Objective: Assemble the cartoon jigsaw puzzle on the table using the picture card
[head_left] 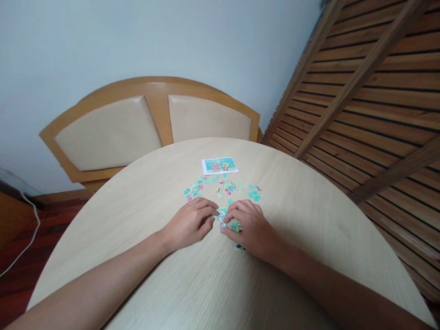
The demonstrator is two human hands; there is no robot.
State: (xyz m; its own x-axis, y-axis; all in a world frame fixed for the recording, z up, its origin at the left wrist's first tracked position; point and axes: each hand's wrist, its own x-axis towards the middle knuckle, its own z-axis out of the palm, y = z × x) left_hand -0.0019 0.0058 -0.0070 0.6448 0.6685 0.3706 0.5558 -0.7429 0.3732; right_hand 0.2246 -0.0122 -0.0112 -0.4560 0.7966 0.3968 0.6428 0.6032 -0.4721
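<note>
A partly joined jigsaw puzzle (222,214), in turquoise, white and yellow, lies flat on the round table (144,275) between my hands. My left hand (194,218) rests at its left side, fingers loosely curved and apart from the thumb, index fingertip at the puzzle's edge. Over the right part of the puzzle is my right hand (252,229), which hides much of it. Its thumb and index finger come together at a small white and pink puzzle piece (222,225). Just beyond both hands, several loose puzzle pieces (227,187) are scattered in turquoise, pink and yellow.
A picture sheet (220,166) with two cartoon figures lies beyond the loose pieces. Behind the table stands a wooden bench back (164,110) with cream pads, against a pale wall. A slatted wooden screen (371,91) rises at the right. A white cable (36,220) hangs at the left.
</note>
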